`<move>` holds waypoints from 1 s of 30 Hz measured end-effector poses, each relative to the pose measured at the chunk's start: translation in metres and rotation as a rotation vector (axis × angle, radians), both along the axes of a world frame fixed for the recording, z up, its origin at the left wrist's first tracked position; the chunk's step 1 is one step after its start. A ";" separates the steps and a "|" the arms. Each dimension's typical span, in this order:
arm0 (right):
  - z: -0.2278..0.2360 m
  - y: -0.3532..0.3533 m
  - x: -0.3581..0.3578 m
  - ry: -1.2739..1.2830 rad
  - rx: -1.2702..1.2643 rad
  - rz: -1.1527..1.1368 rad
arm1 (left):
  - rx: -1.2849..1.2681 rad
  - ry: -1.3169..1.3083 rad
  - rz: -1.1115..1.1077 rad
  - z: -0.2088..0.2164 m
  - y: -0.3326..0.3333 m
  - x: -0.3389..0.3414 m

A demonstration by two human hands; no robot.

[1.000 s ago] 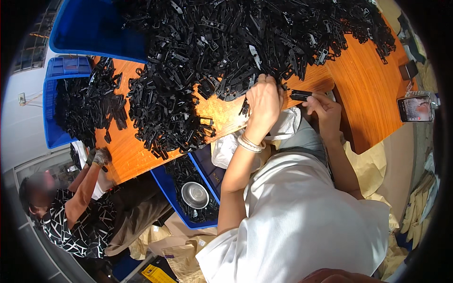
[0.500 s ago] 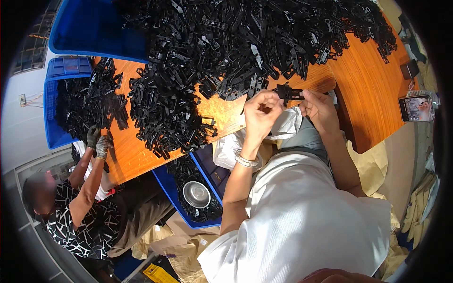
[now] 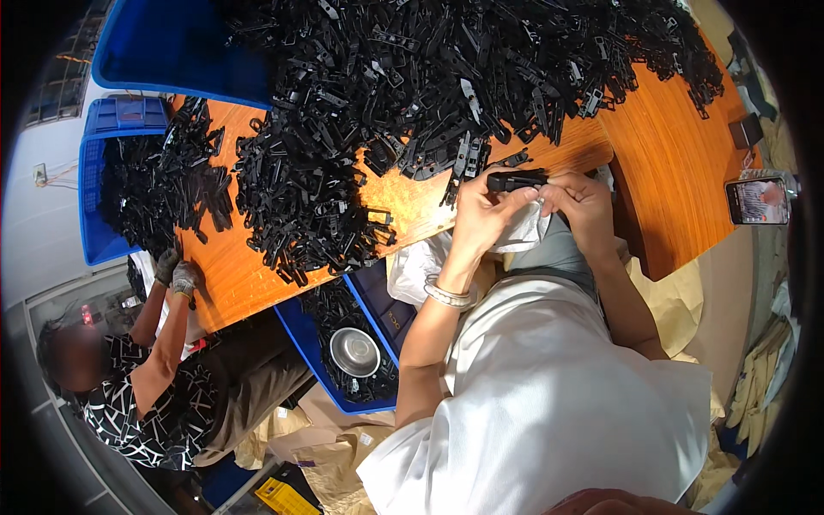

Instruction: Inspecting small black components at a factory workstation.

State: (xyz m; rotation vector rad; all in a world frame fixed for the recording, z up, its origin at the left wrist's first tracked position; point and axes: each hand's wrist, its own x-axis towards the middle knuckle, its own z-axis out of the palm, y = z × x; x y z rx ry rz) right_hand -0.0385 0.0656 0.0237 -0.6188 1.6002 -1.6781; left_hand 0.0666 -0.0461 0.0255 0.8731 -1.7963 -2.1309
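Near a white wall [image 3: 53, 232], a sunlit wooden desk [image 3: 678, 163] carries heaped black parts [image 3: 429, 69]; one metal bowl [image 3: 355, 352], one phone [image 3: 756, 202], one co-worker [image 3: 154, 408]. At its near edge, left hand [image 3: 483, 213] and right hand [image 3: 588, 208] have fingers clamped on one black piece [image 3: 515, 179].

So we're in a loose, plain white short-sleeved fabric top [image 3: 566, 412], pretty creased tbh, over grey fabric trousers [image 3: 554, 257]. Left hand [image 3: 482, 210] and right hand [image 3: 584, 204] are bare, plus a pale, rounded bracelet [image 3: 451, 293] on our left wrist.
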 end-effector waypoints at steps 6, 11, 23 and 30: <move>0.019 -0.006 0.001 -0.094 -0.027 -0.030 | -0.044 0.280 0.106 -0.001 0.003 -0.001; 0.006 -0.002 -0.001 -0.028 -0.024 -0.087 | 0.067 0.163 0.007 0.008 -0.004 -0.009; 0.001 0.011 -0.013 -0.126 0.014 -0.154 | -1.724 -0.145 -0.138 0.018 -0.142 -0.131; -0.003 0.014 -0.016 -0.127 0.052 -0.101 | -1.684 -0.280 -0.398 0.028 -0.148 -0.140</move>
